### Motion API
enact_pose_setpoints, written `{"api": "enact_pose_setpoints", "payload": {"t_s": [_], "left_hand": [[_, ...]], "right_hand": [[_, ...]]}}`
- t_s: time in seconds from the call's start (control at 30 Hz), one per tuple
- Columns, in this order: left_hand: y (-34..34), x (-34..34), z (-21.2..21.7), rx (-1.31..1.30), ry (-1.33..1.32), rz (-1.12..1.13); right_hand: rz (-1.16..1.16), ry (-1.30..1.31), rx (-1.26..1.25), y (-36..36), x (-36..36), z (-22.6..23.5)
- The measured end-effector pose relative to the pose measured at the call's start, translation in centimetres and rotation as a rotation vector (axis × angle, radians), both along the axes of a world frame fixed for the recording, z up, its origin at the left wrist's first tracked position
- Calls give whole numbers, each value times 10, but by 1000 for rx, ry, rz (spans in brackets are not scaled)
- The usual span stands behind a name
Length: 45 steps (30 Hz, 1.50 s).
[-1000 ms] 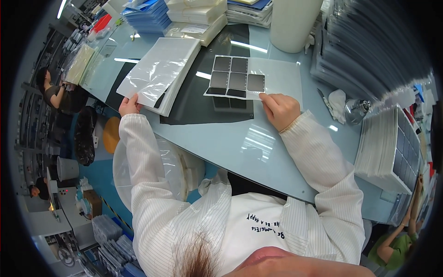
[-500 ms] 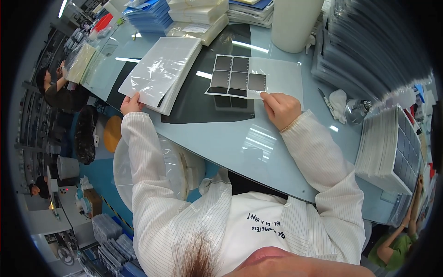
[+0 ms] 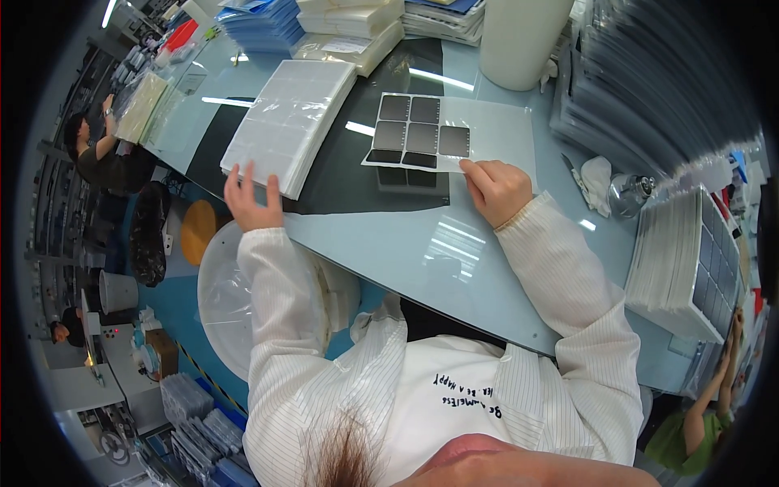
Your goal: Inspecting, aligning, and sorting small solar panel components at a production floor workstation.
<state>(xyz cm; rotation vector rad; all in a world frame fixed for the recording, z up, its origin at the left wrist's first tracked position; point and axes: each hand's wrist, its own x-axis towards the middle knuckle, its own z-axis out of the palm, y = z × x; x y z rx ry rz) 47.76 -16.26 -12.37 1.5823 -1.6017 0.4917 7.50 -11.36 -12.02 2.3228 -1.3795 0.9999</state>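
My left hand (image 3: 250, 199) rests at the near edge of a stack of clear pocketed plastic sheets (image 3: 290, 122), fingers spread against it. My right hand (image 3: 497, 188) pinches the near edge of a white sheet (image 3: 495, 134) that carries several dark square pads (image 3: 418, 131) in a grid. Under that sheet, a small pile of dark squares (image 3: 410, 178) lies on the black mat (image 3: 341, 174).
The pale blue table (image 3: 422, 252) holds a white cylinder (image 3: 523, 40), blue and white stacks at the far edge, dark trays at the right and a pile of white sheets with dark squares (image 3: 682, 264). Other people work at the left and lower right.
My left hand has slid a little along the near edge of the clear sheet stack. The right hand and the white sheet stay about where they were.
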Motion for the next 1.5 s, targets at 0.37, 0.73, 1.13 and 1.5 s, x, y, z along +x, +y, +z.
{"api": "enact_pose_setpoints", "payload": {"t_s": [0.37,0.73,1.13,1.5], "left_hand": [[1,-8,-13,85,-25,-75],[0,-47,35,45,61,-353],[71,-287,133,300,60,-1415],[148,-458,125,232,96,-1879]], "right_hand": [[-194,252,13,-4,6,-16],[-51,-13,11,51,2,22],[-310,151,-1,201,-190,195],[-156,-59,497,149,-275,220]]}}
